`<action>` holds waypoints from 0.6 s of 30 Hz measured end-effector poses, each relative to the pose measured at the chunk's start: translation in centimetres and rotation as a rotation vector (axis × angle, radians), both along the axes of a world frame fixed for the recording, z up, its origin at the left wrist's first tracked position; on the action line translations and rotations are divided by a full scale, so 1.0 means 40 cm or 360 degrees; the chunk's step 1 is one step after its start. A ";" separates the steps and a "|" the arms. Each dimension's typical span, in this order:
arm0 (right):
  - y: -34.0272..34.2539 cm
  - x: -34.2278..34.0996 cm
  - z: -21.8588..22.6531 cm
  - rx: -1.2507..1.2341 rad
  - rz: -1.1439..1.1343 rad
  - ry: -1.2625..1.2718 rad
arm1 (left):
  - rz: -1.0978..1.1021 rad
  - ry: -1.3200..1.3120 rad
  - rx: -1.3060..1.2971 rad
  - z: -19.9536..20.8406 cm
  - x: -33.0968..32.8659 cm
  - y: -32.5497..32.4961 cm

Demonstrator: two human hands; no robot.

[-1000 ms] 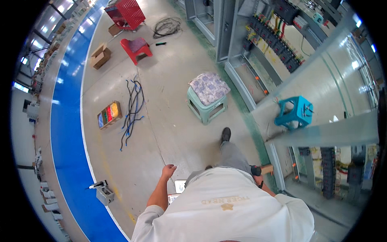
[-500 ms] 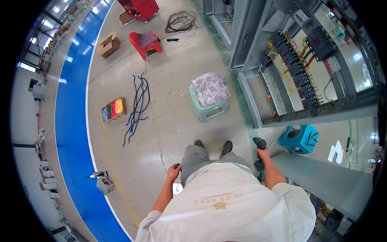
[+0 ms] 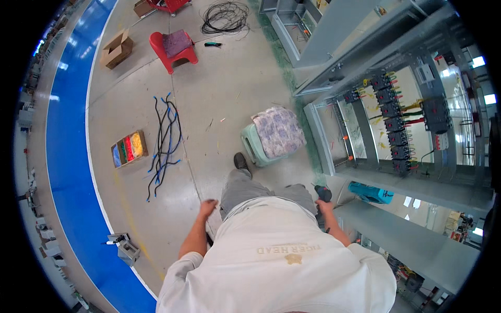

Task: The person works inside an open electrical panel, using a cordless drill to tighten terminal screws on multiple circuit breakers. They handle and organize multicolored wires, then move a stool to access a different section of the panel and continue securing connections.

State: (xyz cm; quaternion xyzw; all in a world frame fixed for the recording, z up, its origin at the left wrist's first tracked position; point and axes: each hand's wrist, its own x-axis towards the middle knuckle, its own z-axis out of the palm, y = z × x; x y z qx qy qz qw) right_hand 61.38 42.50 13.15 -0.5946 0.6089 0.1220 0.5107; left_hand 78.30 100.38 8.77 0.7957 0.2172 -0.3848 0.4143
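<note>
My right hand [image 3: 325, 207] grips a dark cordless drill [image 3: 323, 193], held beside my right hip close to the grey cabinet frame. At my left side hangs my left hand [image 3: 209, 207], loosely open and with nothing visible in it. Ahead of my feet stands a pale green plastic stool [image 3: 254, 147] with a purple-and-white patterned cushion [image 3: 278, 131] on top. My left shoe [image 3: 241, 160] is forward, next to the stool.
Open grey cabinets [image 3: 323, 138] with black breakers [image 3: 394, 124] line the right; a blue stool [image 3: 369, 192] stands there. On the floor leftward lie black cables [image 3: 167, 141], a box of coloured parts [image 3: 129, 148], a red chair [image 3: 174, 49], a carton [image 3: 117, 49] and a wire coil [image 3: 225, 17].
I have stepped forward, left foot leading, so the stool is closer and the cabinets have shifted in view. The drill stays in my right hand; my left hand has swung slightly outward.
</note>
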 end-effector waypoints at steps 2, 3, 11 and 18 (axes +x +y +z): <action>0.035 -0.027 -0.038 -0.0261 0.0110 -0.0001 | 0.0007 -0.0205 0.0002 -0.023 0.165 0.061; 0.018 -0.022 -0.071 -0.0341 0.0112 0.0138 | 0.0057 -0.0188 -0.0031 -0.007 0.243 0.064; 0.144 0.252 -0.010 -0.0271 0.0274 0.0044 | 0.0447 -0.0321 -0.0371 0.133 0.555 0.063; 0.120 0.518 -0.003 -0.0297 0.0428 0.0039 | 0.0241 0.0033 -0.0102 0.024 0.418 0.098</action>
